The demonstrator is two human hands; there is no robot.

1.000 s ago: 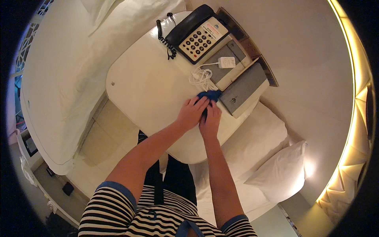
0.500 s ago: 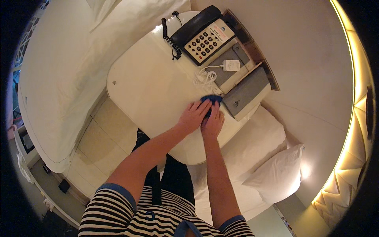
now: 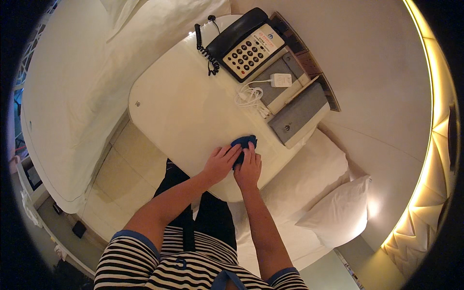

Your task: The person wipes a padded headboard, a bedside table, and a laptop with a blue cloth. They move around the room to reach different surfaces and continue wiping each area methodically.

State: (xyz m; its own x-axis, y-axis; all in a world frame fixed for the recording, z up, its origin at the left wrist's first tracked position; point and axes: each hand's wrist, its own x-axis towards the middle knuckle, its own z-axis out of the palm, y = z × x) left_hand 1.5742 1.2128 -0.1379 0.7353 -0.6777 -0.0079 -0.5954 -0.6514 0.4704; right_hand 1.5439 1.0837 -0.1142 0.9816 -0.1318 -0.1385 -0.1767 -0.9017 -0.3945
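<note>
A bunched dark blue cloth (image 3: 247, 141) lies on the near part of a white bedside table (image 3: 179, 111) with rounded corners. My left hand (image 3: 220, 165) presses on the cloth's left side with its fingers. From the near right, my right hand (image 3: 248, 169) has its fingers curled over the same cloth. The two hands almost touch, and they hide part of the cloth.
Along the table's far right side stand a black corded telephone (image 3: 247, 48), a white charger (image 3: 281, 80) with coiled cable, and a grey-topped box (image 3: 298, 113). A white-covered bed (image 3: 72, 106) lies left; white pillows (image 3: 336, 212) rest at right.
Both hands and the blue cloth have slid toward me and slightly left, away from the grey-topped box. The telephone and charger stay in place on the table.
</note>
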